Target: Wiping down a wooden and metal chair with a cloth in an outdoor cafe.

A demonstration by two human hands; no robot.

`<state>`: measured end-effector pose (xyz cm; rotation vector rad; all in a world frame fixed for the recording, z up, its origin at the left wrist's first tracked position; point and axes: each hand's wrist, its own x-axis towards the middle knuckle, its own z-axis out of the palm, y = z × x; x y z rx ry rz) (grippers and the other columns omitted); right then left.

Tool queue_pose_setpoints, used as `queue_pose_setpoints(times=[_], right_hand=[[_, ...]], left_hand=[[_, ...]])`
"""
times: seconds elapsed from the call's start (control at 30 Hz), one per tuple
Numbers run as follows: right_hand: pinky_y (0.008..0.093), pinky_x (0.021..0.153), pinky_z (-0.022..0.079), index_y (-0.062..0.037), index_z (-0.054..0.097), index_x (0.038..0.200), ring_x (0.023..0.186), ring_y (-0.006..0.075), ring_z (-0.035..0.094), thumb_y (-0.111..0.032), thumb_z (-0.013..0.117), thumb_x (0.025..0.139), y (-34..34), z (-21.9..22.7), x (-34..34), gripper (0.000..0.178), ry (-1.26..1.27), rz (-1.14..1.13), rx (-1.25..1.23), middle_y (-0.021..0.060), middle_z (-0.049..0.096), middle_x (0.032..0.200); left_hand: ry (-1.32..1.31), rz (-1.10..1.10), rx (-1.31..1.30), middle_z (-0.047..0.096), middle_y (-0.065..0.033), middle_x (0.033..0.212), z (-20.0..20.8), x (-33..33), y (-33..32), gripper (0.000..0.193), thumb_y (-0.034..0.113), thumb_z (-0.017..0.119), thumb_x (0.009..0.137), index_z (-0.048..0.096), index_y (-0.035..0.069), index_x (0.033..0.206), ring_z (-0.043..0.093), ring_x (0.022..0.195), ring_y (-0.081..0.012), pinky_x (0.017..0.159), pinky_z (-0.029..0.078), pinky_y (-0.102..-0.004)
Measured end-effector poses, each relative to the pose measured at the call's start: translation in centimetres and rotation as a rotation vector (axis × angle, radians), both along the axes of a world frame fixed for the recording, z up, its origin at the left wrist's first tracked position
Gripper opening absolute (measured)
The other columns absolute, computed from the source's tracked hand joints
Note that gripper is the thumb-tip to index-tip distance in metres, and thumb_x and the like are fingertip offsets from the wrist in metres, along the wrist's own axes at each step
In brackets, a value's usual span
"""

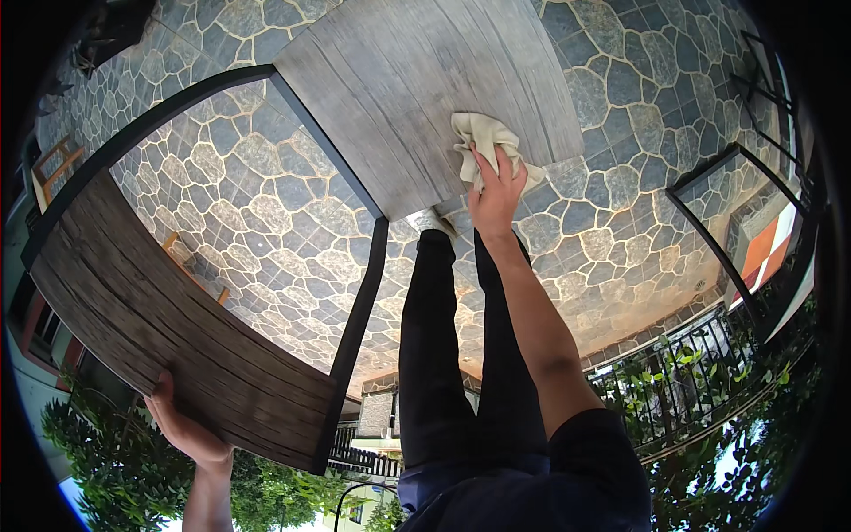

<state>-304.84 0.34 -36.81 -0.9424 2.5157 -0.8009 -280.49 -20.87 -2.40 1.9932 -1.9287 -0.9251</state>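
A chair with a black frame stands before me. Its grey wood-look seat (399, 80) reaches toward the far side, and its dark brown wood-grain backrest (177, 310) rises at the left. At the backrest's outer edge is my left hand (182, 426), gripping it with the thumb on the face I see; the other fingers are largely hidden. My right hand (496, 191) presses a crumpled cream cloth (483, 133) onto the seat near its close right edge. Some of the cloth hangs out past the fingers on the right.
Irregular stone paving (620, 195) surrounds the chair. Another black metal frame (700, 222) stands at the right. A black railing (683, 372) with plants runs behind it at the lower right. My legs (434, 337) are close to the seat's near corner. A small wooden item (60, 168) lies at the far left.
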Motion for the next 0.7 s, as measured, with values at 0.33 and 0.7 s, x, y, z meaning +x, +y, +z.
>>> queue_pose_setpoints(times=[0.33,0.7], right_hand=[[0.037,0.098,0.035,-0.0148,0.068,0.092,0.116,0.0253,0.04,-0.013,0.061,0.072,4.6,-1.1,2.1,0.022,-0.033,0.806,0.096,-0.0059,0.047,0.126],[0.0459,0.094,0.028,-0.0021,0.048,0.118,0.114,0.0388,0.04,0.006,0.057,0.068,5.6,-0.5,-8.0,0.052,0.169,-0.169,0.106,0.0231,0.042,0.125]], left_hand=[[-0.082,-0.182,-0.044,0.051,-0.0061,0.105,0.1,-0.1,0.0,0.031,0.025,0.042,0.092,0.051,0.001,0.11,0.045,0.101,-0.0149,0.094,0.031,-0.0316],[-0.111,-0.061,-0.071,0.051,-0.0075,0.1,-1.1,-1.8,0.3,0.022,0.012,0.042,0.091,0.055,-0.002,0.1,0.048,0.095,-0.0153,0.089,0.034,-0.028]])
